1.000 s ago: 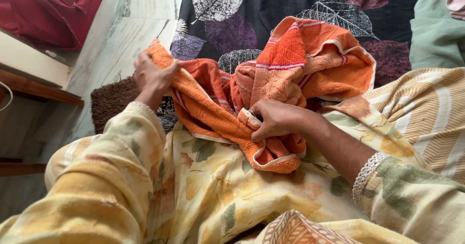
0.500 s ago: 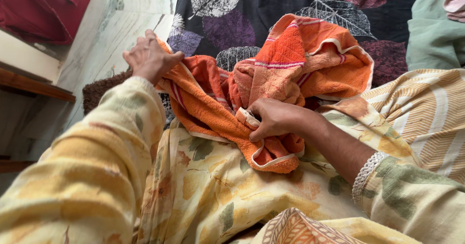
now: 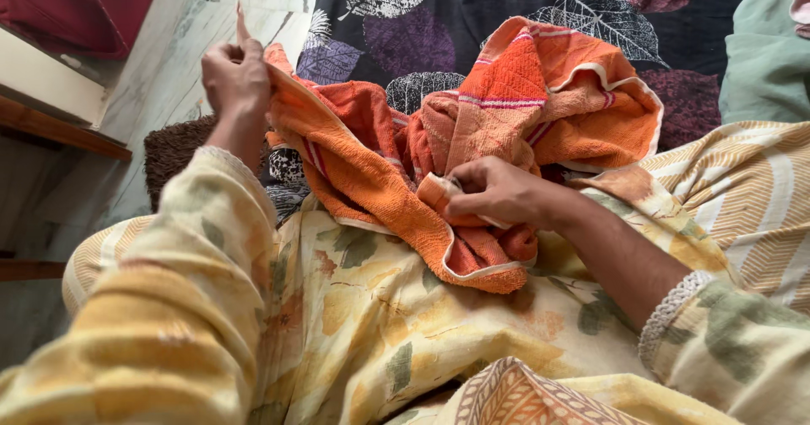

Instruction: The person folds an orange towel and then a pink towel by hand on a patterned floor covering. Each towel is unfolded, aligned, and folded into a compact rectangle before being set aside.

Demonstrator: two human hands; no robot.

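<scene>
The left hand point(image 3: 234, 75) grips one edge of the orange towel point(image 3: 506, 113); the right hand point(image 3: 498, 193) pinches, probably, its hem (lap level).

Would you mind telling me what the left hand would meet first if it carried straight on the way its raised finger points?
Probably nothing close: the left hand, gripping the orange towel edge, points one finger up and away over the pale marble floor. That way looks free in this view, though depth is hard to judge.

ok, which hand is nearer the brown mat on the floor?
Left. The left hand grips the orange towel edge just above the brown mat. The right hand pinches the towel over the lap, farther from it.
</scene>
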